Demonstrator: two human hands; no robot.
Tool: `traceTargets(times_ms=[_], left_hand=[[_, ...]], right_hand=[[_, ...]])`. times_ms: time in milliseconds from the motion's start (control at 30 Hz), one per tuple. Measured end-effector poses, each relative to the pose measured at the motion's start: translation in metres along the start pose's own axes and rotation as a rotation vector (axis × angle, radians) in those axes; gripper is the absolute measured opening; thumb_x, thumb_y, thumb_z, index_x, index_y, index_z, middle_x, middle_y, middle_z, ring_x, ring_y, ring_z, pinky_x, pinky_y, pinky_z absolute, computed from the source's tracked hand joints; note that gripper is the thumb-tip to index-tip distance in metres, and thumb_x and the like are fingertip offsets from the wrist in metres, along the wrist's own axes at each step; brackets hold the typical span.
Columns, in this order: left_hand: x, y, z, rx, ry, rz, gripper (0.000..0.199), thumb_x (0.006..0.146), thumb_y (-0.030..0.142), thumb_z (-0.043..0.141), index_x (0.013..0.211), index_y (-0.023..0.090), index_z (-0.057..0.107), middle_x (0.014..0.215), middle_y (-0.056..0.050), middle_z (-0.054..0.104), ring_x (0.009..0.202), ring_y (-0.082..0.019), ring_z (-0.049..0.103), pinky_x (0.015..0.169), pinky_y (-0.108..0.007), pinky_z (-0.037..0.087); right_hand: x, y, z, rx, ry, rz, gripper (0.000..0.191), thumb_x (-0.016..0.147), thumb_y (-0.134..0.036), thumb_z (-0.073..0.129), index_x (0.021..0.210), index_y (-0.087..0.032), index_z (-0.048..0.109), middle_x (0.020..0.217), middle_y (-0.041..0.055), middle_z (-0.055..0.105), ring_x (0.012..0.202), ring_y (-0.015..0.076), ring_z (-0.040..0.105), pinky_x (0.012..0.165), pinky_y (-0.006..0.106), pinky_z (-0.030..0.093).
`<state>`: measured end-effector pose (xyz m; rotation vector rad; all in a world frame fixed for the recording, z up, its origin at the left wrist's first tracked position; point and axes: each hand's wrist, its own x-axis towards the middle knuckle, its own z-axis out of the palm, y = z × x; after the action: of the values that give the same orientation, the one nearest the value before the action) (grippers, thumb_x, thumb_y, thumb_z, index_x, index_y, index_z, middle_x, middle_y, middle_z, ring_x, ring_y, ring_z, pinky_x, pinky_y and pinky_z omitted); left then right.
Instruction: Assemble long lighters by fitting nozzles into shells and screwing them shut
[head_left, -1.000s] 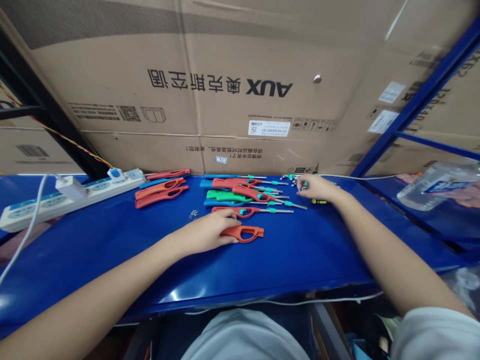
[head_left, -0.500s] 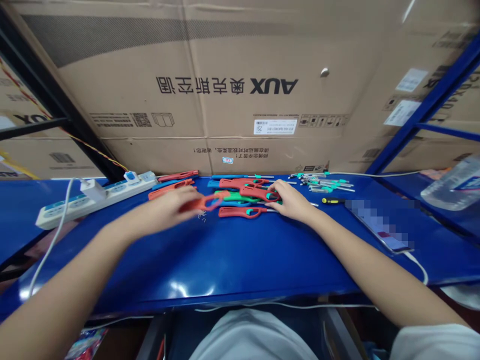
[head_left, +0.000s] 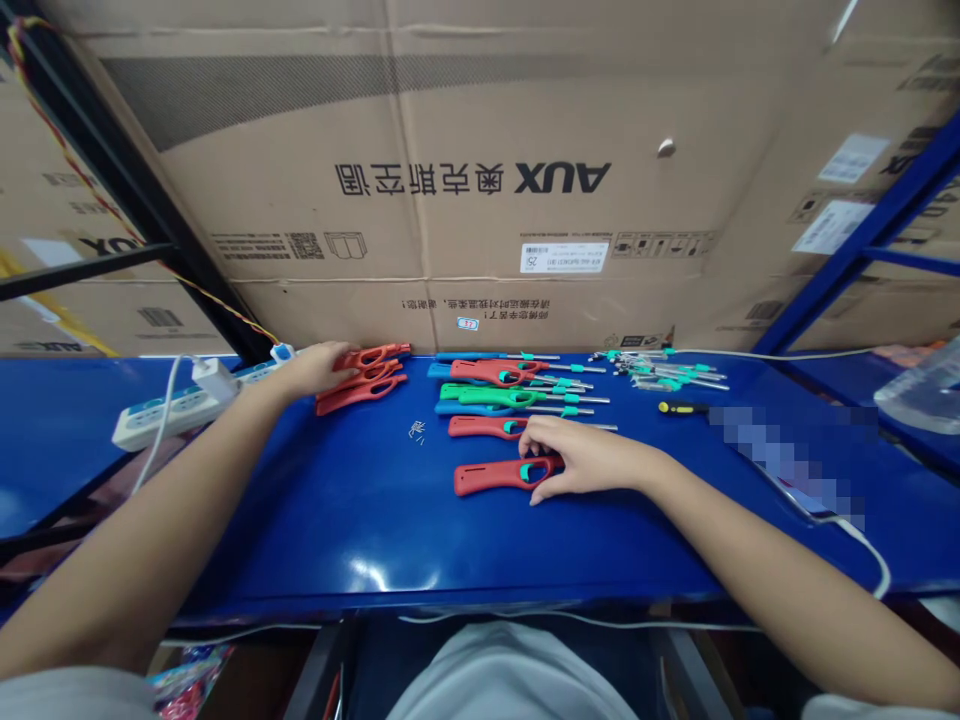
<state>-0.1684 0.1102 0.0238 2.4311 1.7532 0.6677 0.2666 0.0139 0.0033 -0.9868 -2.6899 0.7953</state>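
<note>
At far left, a twisted red-and-yellow wire (head_left: 217,300) runs down to a white power strip (head_left: 150,425), which lies at a slant on the blue desk (head_left: 337,550) with a white adapter (head_left: 215,380) plugged into it. Just beside the strip's far end, the left hand (head_left: 319,370) rests on a group of orange-red handles (head_left: 360,393), fingers bent over their rear ends; whether it grips one cannot be told. To the right of this group, a few small metal pins (head_left: 416,432) lie loose. In the centre, red, green and blue lighters with metal rods lie in a crowded row, rods pointing right: a blue lighter (head_left: 469,357) at the back, a green lighter (head_left: 506,398) midway, and a red lighter (head_left: 480,427) nearest the person. In front of this row and apart from it is a second red piece (head_left: 487,477) with a green trigger; the right hand (head_left: 577,457) closes on its front end, thumb on the near side, fingers on the far side. Farther right, a heap of loose rods (head_left: 667,370) with green parts lies behind a yellow-handled screwdriver (head_left: 679,408). Next come a pixelated flat device (head_left: 806,495) with a white cable (head_left: 874,555) and a clear plastic bottle (head_left: 919,390) at the edge of view.
</note>
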Motion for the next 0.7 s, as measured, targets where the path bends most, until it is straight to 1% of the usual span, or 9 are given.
traceTargets(times_ms=[100,167,233,267,333,400,467,567,700], left_hand=[[0.003,0.005,-0.002,0.073,-0.040,-0.027,0.039,0.081,0.044,0.065,0.105,0.013,0.065,0.100,-0.007,0.067,0.099,-0.026,0.061,0.094,-0.038,0.048],[0.002,0.022,-0.004,0.093,-0.026,-0.005,0.041,0.087,0.041,0.056,0.115,0.011,0.062,0.116,-0.008,0.064,0.115,-0.028,0.056,0.106,-0.041,0.042],[-0.004,0.054,-0.004,0.091,0.014,0.037,0.040,0.091,0.039,0.052,0.121,0.013,0.060,0.125,-0.007,0.060,0.123,-0.027,0.052,0.110,-0.039,0.038],[-0.009,0.075,-0.002,0.073,0.067,0.086,0.037,0.091,0.038,0.053,0.119,0.015,0.062,0.123,-0.008,0.062,0.119,-0.026,0.055,0.108,-0.038,0.041],[-0.023,0.120,0.007,-0.030,0.076,0.218,0.032,0.094,0.036,0.051,0.116,0.017,0.064,0.119,-0.008,0.065,0.110,-0.023,0.061,0.101,-0.036,0.046],[-0.039,0.164,0.022,-0.105,-0.038,0.329,0.028,0.097,0.033,0.049,0.113,0.018,0.066,0.112,-0.008,0.068,0.105,-0.023,0.064,0.096,-0.037,0.050],[-0.055,0.195,0.041,-0.080,-0.259,0.444,0.029,0.095,0.031,0.055,0.121,0.021,0.065,0.116,-0.008,0.068,0.110,-0.026,0.063,0.097,-0.040,0.050],[-0.068,0.212,0.068,-0.142,-0.391,0.481,0.033,0.091,0.030,0.065,0.122,0.020,0.064,0.120,-0.011,0.066,0.109,-0.027,0.063,0.092,-0.037,0.052],[-0.069,0.202,0.091,-0.250,-0.369,0.469,0.025,0.093,0.026,0.063,0.117,0.019,0.064,0.115,-0.010,0.064,0.106,-0.024,0.062,0.091,-0.034,0.051]], right_hand=[[-0.001,0.001,-0.001,-0.012,0.034,-0.007,0.045,0.074,-0.050,0.081,0.098,-0.021,0.058,0.098,0.0025,0.059,0.084,0.0176,0.055,0.070,0.027,0.044],[-0.001,0.001,-0.001,-0.028,0.036,-0.017,0.040,0.077,-0.048,0.079,0.095,-0.021,0.057,0.096,0.0018,0.059,0.081,0.0164,0.054,0.067,0.026,0.042],[-0.002,0.002,0.000,-0.042,0.045,-0.022,0.039,0.078,-0.046,0.079,0.098,-0.021,0.056,0.098,0.0023,0.059,0.082,0.0167,0.054,0.068,0.026,0.042],[-0.002,0.001,0.000,-0.049,0.053,-0.020,0.040,0.078,-0.045,0.079,0.100,-0.021,0.056,0.100,0.0029,0.060,0.084,0.0173,0.055,0.069,0.026,0.042],[-0.001,0.000,0.001,-0.054,0.059,0.003,0.044,0.077,-0.045,0.080,0.103,-0.020,0.056,0.101,0.0038,0.060,0.086,0.0182,0.055,0.070,0.027,0.042],[0.000,-0.001,0.002,-0.051,0.051,0.035,0.044,0.076,-0.045,0.081,0.102,-0.019,0.055,0.098,0.0039,0.060,0.083,0.0179,0.055,0.069,0.027,0.042],[0.000,-0.002,0.002,-0.044,0.036,0.057,0.043,0.076,-0.044,0.082,0.098,-0.019,0.054,0.093,0.0030,0.060,0.079,0.0170,0.053,0.067,0.026,0.041],[0.001,-0.002,0.003,-0.057,0.018,0.064,0.042,0.076,-0.045,0.081,0.095,-0.019,0.054,0.088,0.0024,0.059,0.075,0.0167,0.053,0.064,0.026,0.040],[0.001,-0.005,0.004,-0.147,0.014,0.053,0.038,0.080,-0.045,0.078,0.091,-0.018,0.054,0.089,0.0046,0.061,0.075,0.0180,0.054,0.064,0.028,0.039]])
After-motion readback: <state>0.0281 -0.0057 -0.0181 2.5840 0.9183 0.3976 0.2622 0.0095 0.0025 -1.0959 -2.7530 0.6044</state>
